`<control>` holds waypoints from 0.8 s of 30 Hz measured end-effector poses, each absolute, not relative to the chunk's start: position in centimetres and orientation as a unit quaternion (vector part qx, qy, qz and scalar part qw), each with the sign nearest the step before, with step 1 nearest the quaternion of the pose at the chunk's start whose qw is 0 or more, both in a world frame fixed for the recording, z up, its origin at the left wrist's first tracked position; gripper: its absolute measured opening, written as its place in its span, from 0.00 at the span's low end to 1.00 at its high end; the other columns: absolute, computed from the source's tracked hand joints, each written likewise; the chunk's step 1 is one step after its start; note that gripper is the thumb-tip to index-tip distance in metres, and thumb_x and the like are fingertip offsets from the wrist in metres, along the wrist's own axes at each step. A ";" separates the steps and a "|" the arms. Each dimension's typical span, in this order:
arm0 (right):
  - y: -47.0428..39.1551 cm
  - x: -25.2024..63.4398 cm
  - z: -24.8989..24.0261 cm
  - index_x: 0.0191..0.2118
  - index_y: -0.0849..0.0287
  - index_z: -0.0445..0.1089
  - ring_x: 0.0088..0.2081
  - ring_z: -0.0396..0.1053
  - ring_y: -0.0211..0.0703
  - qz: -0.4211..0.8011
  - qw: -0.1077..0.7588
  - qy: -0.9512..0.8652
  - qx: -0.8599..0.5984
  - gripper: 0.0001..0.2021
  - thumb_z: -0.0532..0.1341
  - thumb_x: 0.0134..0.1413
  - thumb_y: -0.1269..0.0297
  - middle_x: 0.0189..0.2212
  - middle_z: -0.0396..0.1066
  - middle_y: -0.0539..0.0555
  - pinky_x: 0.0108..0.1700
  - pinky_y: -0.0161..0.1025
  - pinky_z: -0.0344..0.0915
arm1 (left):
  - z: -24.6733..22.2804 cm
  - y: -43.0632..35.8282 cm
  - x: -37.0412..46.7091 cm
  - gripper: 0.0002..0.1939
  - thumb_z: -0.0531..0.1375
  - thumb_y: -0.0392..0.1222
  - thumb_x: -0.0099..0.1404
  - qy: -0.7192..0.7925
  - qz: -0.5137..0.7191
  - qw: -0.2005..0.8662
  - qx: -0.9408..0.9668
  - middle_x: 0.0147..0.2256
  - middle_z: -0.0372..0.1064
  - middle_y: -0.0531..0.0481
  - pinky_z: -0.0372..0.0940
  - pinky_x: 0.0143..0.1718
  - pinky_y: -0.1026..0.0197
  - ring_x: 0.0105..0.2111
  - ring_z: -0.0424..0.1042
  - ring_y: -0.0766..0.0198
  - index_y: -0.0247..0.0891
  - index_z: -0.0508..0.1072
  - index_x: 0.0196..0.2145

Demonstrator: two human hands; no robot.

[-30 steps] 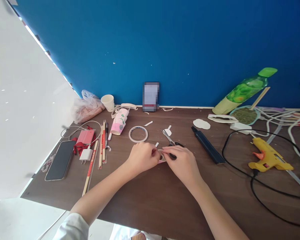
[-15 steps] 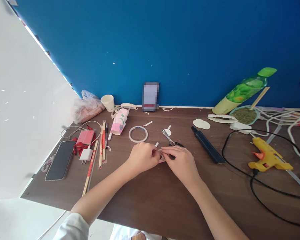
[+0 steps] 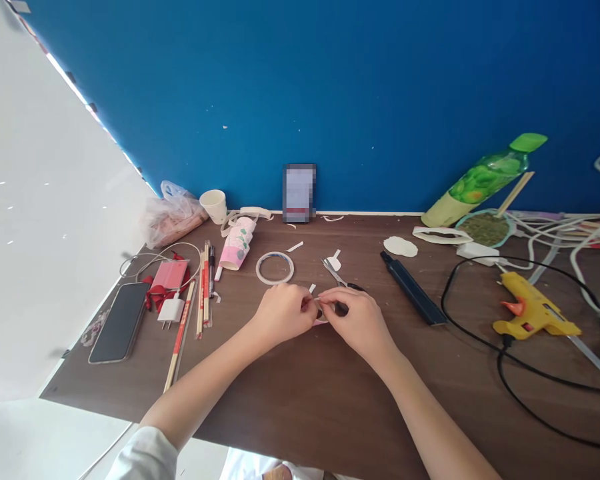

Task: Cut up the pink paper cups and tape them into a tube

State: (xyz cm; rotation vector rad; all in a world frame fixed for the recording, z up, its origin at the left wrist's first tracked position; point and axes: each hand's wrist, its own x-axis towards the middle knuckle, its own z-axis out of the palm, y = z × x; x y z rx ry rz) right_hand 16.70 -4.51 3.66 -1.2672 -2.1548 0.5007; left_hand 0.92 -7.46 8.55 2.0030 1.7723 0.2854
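Observation:
My left hand [image 3: 286,312] and my right hand [image 3: 355,316] meet near the middle of the brown table. Both have closed fingers at a small pink and white ring-like piece [image 3: 321,321], mostly hidden between them. My right thumb and forefinger are pinched at its upper edge. Just behind my right hand lie scissors [image 3: 333,272] with black handles, their blades pointing away, beside a small white paper piece [image 3: 334,263]. A roll of white tape [image 3: 275,268] lies flat behind my left hand.
On the left are a dark phone [image 3: 119,323], a white charger [image 3: 171,310], wrapped chopsticks [image 3: 181,337] and a pink patterned cup [image 3: 239,244]. A yellow glue gun [image 3: 535,308] with a black cable, a dark case [image 3: 413,289] and a green bottle [image 3: 485,180] are on the right.
The view has shifted slightly. My right hand's fingertips have moved a little left and up along the small piece, while my left hand stays nearly in place.

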 end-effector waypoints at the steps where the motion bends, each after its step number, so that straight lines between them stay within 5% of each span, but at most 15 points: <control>1: -4.5 16.7 3.7 0.25 0.55 0.72 0.32 0.73 0.42 0.192 0.291 -0.809 -0.473 0.09 0.56 0.45 0.74 0.30 0.77 0.48 0.38 0.40 0.66 | 8.6 -7.4 0.9 0.15 0.50 0.38 0.60 0.644 0.100 0.223 0.725 0.21 0.69 0.48 0.50 0.22 0.64 0.24 0.69 0.62 0.38 0.73 0.22; 24: -5.1 16.4 3.3 0.29 0.55 0.76 0.34 0.75 0.46 0.143 0.308 -0.811 -0.476 0.09 0.58 0.50 0.71 0.33 0.78 0.52 0.39 0.42 0.71 | 8.9 -7.5 0.6 0.14 0.49 0.38 0.59 0.631 0.099 0.236 0.732 0.21 0.70 0.49 0.51 0.22 0.65 0.22 0.67 0.63 0.38 0.72 0.22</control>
